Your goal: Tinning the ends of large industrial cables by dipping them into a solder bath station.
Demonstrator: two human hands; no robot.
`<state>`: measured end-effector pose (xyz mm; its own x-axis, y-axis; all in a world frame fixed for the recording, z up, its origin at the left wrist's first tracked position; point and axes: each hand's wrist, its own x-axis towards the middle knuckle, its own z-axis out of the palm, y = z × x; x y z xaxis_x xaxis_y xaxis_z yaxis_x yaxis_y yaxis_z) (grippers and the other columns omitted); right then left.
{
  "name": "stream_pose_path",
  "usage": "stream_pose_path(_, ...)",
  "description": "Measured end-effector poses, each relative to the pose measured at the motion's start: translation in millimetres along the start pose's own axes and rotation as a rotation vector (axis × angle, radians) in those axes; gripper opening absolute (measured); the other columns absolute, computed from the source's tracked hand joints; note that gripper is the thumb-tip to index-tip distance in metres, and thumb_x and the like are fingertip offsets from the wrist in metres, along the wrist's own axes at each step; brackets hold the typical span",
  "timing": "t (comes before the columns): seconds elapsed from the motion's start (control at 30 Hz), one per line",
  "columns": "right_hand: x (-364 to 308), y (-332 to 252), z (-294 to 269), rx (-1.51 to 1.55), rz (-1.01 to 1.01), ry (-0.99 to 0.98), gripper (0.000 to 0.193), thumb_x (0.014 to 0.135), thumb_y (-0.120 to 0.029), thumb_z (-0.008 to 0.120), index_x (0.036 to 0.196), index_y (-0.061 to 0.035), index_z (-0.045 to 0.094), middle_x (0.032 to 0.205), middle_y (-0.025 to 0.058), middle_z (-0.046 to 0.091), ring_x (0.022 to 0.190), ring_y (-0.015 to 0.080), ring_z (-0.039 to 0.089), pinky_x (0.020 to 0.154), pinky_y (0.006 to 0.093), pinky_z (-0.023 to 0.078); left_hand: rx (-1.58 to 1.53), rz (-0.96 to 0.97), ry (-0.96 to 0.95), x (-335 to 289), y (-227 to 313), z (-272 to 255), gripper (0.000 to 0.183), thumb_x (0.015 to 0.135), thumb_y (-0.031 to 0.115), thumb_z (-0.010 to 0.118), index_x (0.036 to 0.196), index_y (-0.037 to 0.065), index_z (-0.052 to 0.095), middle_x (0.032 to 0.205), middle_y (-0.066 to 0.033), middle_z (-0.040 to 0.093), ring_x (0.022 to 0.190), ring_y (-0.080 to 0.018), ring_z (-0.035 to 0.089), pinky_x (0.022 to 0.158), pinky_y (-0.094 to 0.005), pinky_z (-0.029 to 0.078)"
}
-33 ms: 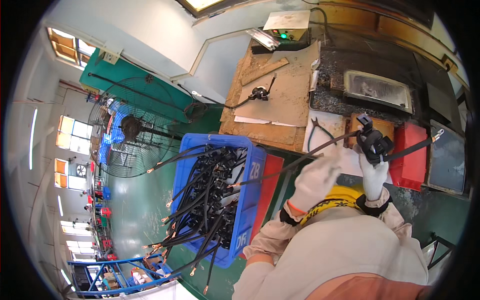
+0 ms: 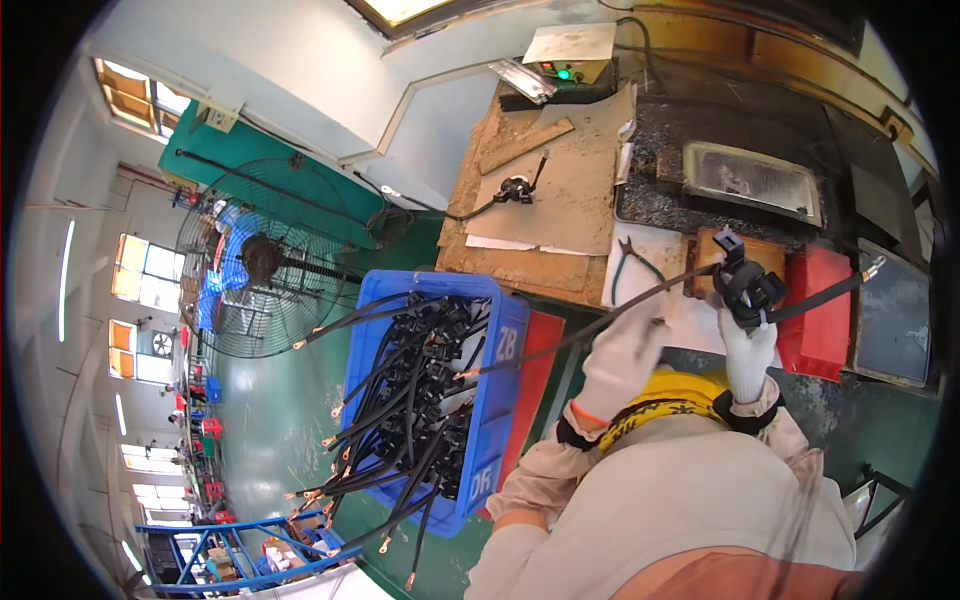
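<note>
My right hand [image 2: 746,358], in a white glove, is closed around the underside of a black plastic part with cables [image 2: 745,285], held up over the bench edge. One thick black cable [image 2: 640,292] runs from it leftward to a copper lug by the blue crate; a shorter one points right, ending in a shiny metal lug [image 2: 876,265]. My left hand [image 2: 622,358], also gloved, is just below the long cable. Motion smears its fingers, so whether it touches the cable is unclear. Green-handled pliers [image 2: 635,268] lie on white paper beyond it.
A blue crate [image 2: 508,400] at my left holds many similar black cabled parts, lugs hanging over its side. Another cabled part [image 2: 517,190] lies on the cardboard-covered bench [image 2: 570,215]. Rightward stand a red bin [image 2: 815,325] and a framed glass panel [image 2: 755,182]. A fan [image 2: 265,258] stands left.
My left hand has drawn slightly left, away from the black part. My right hand still grips that part in nearly the same place.
</note>
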<state>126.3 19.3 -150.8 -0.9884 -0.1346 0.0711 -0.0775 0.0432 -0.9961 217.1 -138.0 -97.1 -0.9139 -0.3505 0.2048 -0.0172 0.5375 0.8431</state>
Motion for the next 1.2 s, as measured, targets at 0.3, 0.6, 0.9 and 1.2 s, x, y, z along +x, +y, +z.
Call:
stream_pose_path(0.3,-9.7,-7.0,-26.0,0.148,0.132,-0.174,0.032,0.082,-0.001,0.053,0.114,-0.0011,0.055,0.099,0.0050,0.063,0.082,0.0111,0.060,0.077,0.0240,0.046,-0.760,-0.191,0.164,1.3,-4.5,4.1,0.043,0.099,0.028,0.038,0.123,-0.007,0.043,0.109,-0.0193,0.059,0.087,-0.0230,0.063,0.081,-0.0339,0.051)
stream_pose_path(0.6,-5.5,-7.6,-42.3,0.128,0.024,0.134,0.044,0.082,0.000,0.050,0.126,-0.0018,0.043,0.102,0.0052,0.057,0.087,0.0100,0.052,0.078,0.0236,0.043,-1.143,-0.363,0.109,4.7,-19.7,15.9,0.060,0.093,0.053,0.038,0.110,-0.003,0.052,0.089,-0.0117,0.061,0.065,-0.0147,0.051,0.061,-0.0270,0.043)
stream_pose_path(0.9,-4.9,-5.2,-64.6,0.346,-0.032,-0.154,0.065,0.087,-0.030,0.057,0.139,-0.0059,0.025,0.099,0.0068,0.051,0.085,0.0148,0.054,0.074,0.0279,0.046,-0.906,-0.616,-0.449,4.1,-15.0,30.6,0.037,0.096,0.039,0.041,0.084,0.007,0.055,0.067,0.0012,0.047,0.059,-0.0064,0.040,0.053,-0.0194,0.034)
stream_pose_path(1.2,-25.2,3.6,-74.6,0.143,0.081,-0.374,0.079,0.081,-0.048,0.063,0.133,0.0006,0.030,0.106,0.0096,0.053,0.090,0.0156,0.055,0.080,0.0287,0.046,-0.807,-0.580,-0.316,3.1,-31.8,43.8,0.044,0.095,0.038,0.046,0.115,0.000,0.055,0.065,0.0014,0.043,0.057,-0.0055,0.036,0.052,-0.0210,0.030)
